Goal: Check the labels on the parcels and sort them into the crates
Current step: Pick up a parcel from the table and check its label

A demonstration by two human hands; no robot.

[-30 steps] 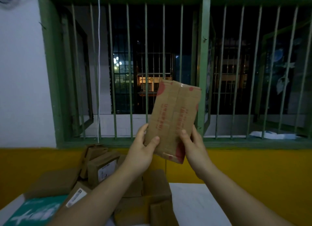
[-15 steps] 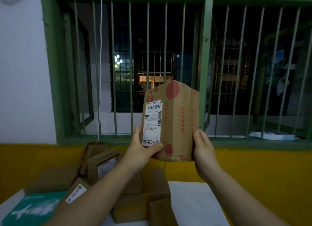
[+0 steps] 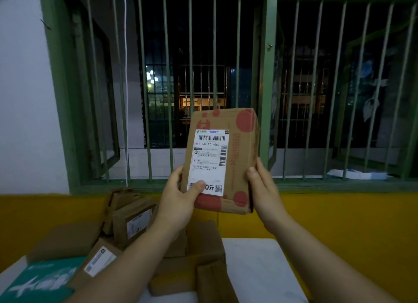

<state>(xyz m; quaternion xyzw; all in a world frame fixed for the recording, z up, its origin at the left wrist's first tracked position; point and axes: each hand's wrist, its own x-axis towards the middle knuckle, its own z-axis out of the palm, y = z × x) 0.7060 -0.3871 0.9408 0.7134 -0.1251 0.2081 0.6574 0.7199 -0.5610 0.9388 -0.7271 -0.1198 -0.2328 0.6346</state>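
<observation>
A cardboard parcel (image 3: 226, 160) is held upright in mid-air before the barred window (image 3: 203, 76), its white label (image 3: 209, 161) turned toward the camera. It is gripped at the lower left by the left hand (image 3: 181, 201), thumb pressed on the label, and at the lower right edge by the right hand (image 3: 263, 189), fingers curled behind. Below, more parcels (image 3: 133, 221) are piled on the white table (image 3: 260, 268).

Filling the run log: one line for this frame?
step: label check | object: brown cardboard parcel with red dots | left hand: grips, thumb on white label | right hand: holds right edge | crates: not visible
</observation>
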